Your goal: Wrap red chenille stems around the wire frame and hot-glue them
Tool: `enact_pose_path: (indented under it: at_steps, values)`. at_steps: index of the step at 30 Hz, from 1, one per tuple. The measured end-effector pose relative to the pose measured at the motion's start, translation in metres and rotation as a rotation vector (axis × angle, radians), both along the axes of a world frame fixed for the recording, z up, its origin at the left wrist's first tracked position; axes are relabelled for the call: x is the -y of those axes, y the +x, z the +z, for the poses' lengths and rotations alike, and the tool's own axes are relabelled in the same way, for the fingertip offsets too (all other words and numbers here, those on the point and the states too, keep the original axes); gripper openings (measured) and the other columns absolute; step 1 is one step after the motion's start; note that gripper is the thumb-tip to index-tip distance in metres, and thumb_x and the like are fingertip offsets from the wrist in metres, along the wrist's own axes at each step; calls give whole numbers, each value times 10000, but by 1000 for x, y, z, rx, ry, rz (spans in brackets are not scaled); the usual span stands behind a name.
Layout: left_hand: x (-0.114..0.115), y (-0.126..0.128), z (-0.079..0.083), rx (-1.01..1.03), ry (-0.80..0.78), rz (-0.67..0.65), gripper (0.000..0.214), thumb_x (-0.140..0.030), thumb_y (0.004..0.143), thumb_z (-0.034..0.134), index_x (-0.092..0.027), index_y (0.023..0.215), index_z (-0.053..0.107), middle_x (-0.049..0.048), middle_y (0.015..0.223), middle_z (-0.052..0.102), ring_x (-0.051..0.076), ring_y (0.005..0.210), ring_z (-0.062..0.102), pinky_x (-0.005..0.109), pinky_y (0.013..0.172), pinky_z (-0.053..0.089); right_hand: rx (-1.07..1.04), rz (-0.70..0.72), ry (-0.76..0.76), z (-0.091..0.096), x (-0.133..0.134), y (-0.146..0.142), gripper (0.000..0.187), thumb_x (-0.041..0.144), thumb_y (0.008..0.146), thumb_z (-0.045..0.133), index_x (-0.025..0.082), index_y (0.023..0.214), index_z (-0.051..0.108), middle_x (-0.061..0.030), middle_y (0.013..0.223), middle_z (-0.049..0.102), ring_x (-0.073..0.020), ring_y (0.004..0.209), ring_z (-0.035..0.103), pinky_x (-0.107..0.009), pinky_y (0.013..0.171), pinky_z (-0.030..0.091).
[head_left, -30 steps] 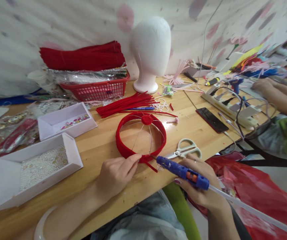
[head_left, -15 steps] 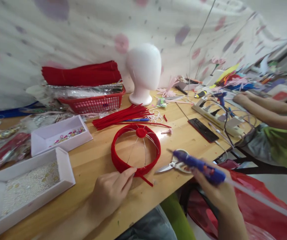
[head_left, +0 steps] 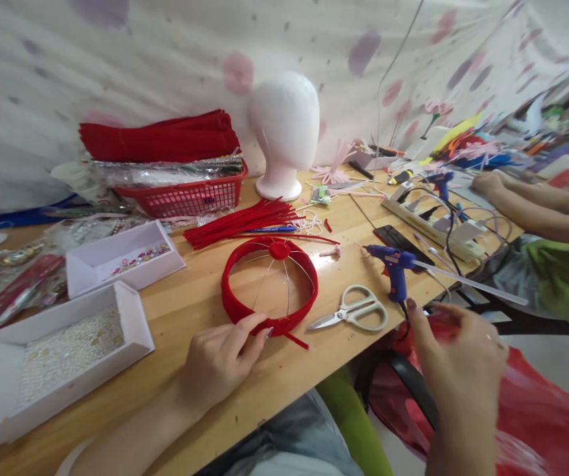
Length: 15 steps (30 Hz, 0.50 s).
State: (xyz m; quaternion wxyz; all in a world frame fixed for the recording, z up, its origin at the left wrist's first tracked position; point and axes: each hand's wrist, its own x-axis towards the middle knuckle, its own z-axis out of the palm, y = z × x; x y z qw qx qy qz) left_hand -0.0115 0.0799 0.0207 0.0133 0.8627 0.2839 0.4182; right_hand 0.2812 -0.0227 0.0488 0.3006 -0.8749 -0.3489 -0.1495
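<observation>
My left hand (head_left: 222,357) pinches the near rim of a red fuzzy headpiece band (head_left: 229,301) lying on the table. Thin wires run across the ring to a small red disc (head_left: 279,249) at its far side. A short red strip (head_left: 297,341) sticks out from the rim beside my fingertips. My right hand (head_left: 457,357) is empty, thumb and fingers apart, just off the table's front edge. Beyond it a blue hot glue gun (head_left: 393,264), with a clear glue stick in its back, rests at the edge. Scissors (head_left: 353,311) lie between the ring and the glue gun.
Behind the ring are red pipe cleaners (head_left: 244,221), a white foam head (head_left: 287,132) and a red basket (head_left: 189,195). White boxes of pearls (head_left: 71,350) and gems (head_left: 138,258) stand left. A phone (head_left: 400,244) and power strip (head_left: 433,228) lie right, near another person's arms (head_left: 536,205).
My right hand has let go of the glue gun, which now rests at the table edge, and has drawn back to the right. My left hand keeps its pinch on the band.
</observation>
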Motion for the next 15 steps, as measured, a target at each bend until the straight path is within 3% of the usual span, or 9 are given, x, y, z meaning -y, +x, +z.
enact_pose_path:
  at_steps: [1, 2, 4, 6, 11, 15]
  values:
    - [-1, 0, 0, 2, -10, 8, 159, -243, 1002, 550, -138, 1052, 659, -44, 641, 716, 73, 489, 648, 205, 531, 443, -45, 90, 67, 1, 12, -20, 512, 656, 853, 558, 171, 980, 661, -155, 922, 664, -354, 915, 621, -536, 848, 483]
    - [-1, 0, -1, 2, -15, 16, 158, -246, 1003, 551, -141, 1047, 661, -45, 645, 717, 72, 491, 650, 204, 528, 440, -124, 278, 113, 2, 21, -41, 417, 591, 882, 577, 199, 1006, 652, -119, 928, 669, -296, 853, 636, -452, 778, 522]
    - [-2, 1, -1, 0, -17, 33, 156, -251, 1004, 551, -147, 1029, 665, -43, 654, 722, 73, 491, 652, 207, 515, 432, -238, 709, 49, 2, 23, -74, 321, 462, 908, 625, 249, 1148, 623, -83, 1062, 675, -236, 918, 653, -348, 771, 549]
    - [-2, 1, 0, -4, -8, 42, 161, -255, 1007, 546, -149, 1019, 667, -43, 661, 727, 75, 489, 653, 211, 509, 430, -251, 923, 6, 0, 13, -94, 335, 352, 936, 625, 268, 1255, 567, -66, 1131, 679, -204, 978, 661, -304, 808, 551]
    - [-3, 3, -1, -21, 33, 56, 140, -253, 997, 566, -157, 1011, 667, -46, 677, 736, 79, 489, 655, 219, 511, 436, -134, 1057, 27, -3, -17, -91, 229, 149, 975, 528, 229, 1180, 591, -53, 1003, 715, -179, 893, 670, -285, 763, 527]
    - [-5, 1, -2, -48, 99, 83, 109, -230, 978, 595, -155, 1005, 669, -40, 694, 748, 89, 498, 660, 230, 511, 438, -62, 1116, 42, -3, -24, -80, 285, 44, 949, 482, 213, 1126, 626, -61, 998, 703, -172, 887, 656, -276, 741, 516]
